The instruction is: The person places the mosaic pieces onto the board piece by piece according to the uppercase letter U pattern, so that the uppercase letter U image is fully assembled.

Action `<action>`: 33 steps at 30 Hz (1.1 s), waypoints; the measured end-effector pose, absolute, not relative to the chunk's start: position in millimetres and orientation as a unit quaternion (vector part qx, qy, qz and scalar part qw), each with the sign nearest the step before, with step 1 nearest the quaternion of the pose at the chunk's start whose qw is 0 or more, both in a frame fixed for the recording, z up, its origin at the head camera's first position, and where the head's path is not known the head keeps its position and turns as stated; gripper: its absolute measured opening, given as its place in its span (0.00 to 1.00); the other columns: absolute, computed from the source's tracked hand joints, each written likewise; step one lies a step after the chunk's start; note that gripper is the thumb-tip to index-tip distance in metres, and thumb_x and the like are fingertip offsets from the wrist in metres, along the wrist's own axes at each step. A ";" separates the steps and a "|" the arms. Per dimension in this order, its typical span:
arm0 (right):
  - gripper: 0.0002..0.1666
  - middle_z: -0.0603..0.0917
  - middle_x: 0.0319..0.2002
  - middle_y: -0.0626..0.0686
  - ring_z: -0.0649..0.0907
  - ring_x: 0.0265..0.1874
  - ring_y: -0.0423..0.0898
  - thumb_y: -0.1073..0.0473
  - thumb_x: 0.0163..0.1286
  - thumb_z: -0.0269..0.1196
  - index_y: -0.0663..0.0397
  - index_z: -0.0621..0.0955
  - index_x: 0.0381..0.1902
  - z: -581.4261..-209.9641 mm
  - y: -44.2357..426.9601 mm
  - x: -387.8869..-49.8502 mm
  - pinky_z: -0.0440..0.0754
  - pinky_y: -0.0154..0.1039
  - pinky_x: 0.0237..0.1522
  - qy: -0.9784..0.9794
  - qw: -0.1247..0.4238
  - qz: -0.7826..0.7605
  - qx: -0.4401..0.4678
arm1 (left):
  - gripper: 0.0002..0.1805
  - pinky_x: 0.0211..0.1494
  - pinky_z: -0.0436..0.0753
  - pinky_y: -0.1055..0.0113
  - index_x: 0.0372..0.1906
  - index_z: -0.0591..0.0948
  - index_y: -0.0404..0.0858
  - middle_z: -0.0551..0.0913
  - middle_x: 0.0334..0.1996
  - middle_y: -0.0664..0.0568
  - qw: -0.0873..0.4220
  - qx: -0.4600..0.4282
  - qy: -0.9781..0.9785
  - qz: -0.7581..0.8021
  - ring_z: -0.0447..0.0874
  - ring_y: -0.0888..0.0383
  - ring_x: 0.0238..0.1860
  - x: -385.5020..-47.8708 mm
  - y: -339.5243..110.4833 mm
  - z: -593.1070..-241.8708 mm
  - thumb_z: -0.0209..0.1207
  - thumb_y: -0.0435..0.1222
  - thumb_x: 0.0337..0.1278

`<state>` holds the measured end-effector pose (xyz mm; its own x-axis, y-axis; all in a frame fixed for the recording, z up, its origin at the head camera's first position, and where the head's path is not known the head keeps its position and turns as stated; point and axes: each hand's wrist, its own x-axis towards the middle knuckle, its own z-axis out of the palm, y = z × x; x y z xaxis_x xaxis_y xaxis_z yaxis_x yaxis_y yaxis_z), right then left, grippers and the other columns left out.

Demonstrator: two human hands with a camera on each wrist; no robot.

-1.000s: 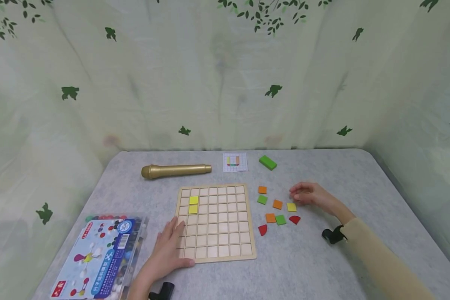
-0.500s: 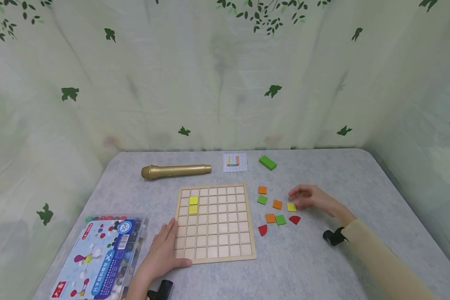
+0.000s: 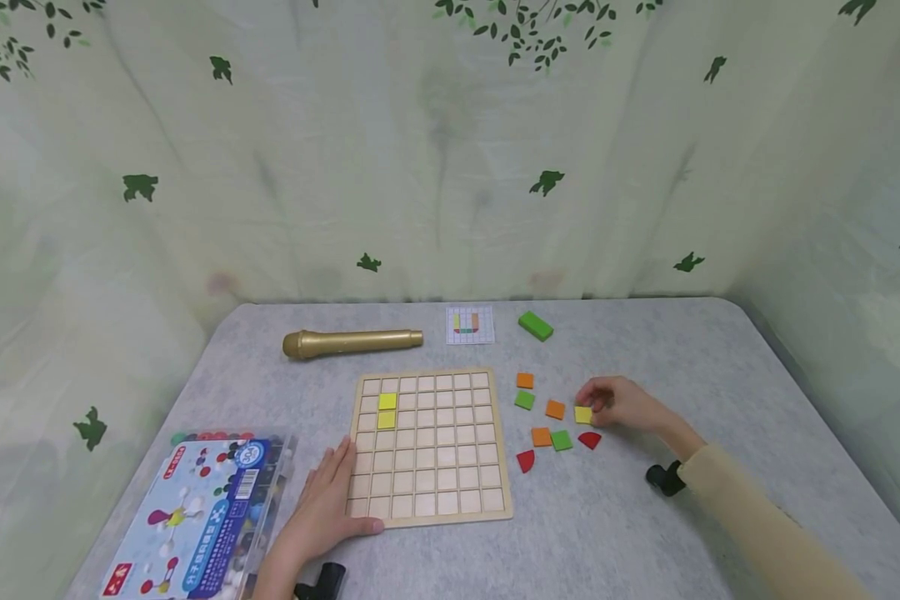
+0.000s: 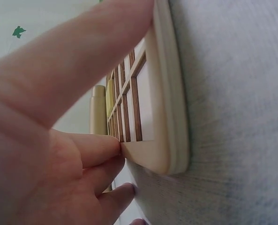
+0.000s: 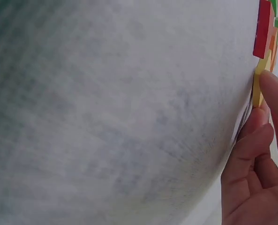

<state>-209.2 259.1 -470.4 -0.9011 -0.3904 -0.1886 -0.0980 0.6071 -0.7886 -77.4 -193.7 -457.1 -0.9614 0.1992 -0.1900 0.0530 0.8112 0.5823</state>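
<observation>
A wooden grid board [image 3: 450,520] lies flat on the table, with two yellow square tiles [image 3: 387,411] in one column near its upper left. My left hand [image 3: 322,504] rests at the board's lower left corner. Its fairly straight fingers lie along the left edge, and the thumb touches the near edge. To the right of the board, my right hand [image 3: 630,406] pinches a loose yellow square tile [image 3: 582,415] between thumb and finger, down at table level. In the right wrist view, the thumb lies against this yellow tile [image 5: 257,89], just beside a red quarter-round tile [image 5: 262,30].
Orange tiles [image 3: 542,437], green tiles [image 3: 562,440] and another red quarter-round tile [image 3: 526,461] lie between board and right hand. Behind are a gold microphone [image 3: 352,342], a pattern card [image 3: 469,325] and a green block [image 3: 536,325]. A molecule-model box [image 3: 187,517] stands at left.
My right hand has come down and slightly nearer, its thumb and finger closing on the loose yellow tile. The left hand has slid slightly left, its fingers drawing back to the board's edge.
</observation>
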 end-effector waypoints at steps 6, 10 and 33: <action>0.12 0.78 0.33 0.52 0.75 0.35 0.49 0.74 0.57 0.64 0.61 0.80 0.39 -466.4 254.7 -210.1 0.78 0.38 0.37 0.877 0.182 -0.421 -0.141 | 0.68 0.66 0.42 0.33 0.71 0.49 0.21 0.46 0.72 0.31 0.120 0.067 0.944 0.301 0.39 0.30 0.70 -76.7 -194.8 -459.2 0.74 0.54 0.31; 0.09 0.80 0.36 0.53 0.76 0.37 0.50 0.71 0.61 0.62 0.62 0.80 0.40 -463.2 250.1 -212.8 0.78 0.39 0.40 0.863 0.200 -0.442 -0.141 | 0.68 0.67 0.41 0.34 0.71 0.49 0.21 0.45 0.73 0.31 0.124 0.063 0.943 0.303 0.38 0.30 0.71 -76.9 -195.3 -460.9 0.74 0.54 0.31; 0.08 0.78 0.30 0.52 0.79 0.28 0.44 0.68 0.64 0.62 0.62 0.80 0.42 -458.6 89.6 -231.2 0.80 0.36 0.34 0.742 0.326 -0.524 -0.261 | 0.68 0.68 0.40 0.36 0.71 0.49 0.23 0.45 0.73 0.33 0.120 0.063 0.943 0.303 0.37 0.32 0.71 -77.0 -196.1 -465.2 0.74 0.55 0.32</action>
<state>-231.2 89.6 -458.6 -0.6507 -0.7298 -0.2098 -0.0457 0.3134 -0.9485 -77.0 -196.1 -465.2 -0.9634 0.1910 -0.1883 0.0456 0.8085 0.5868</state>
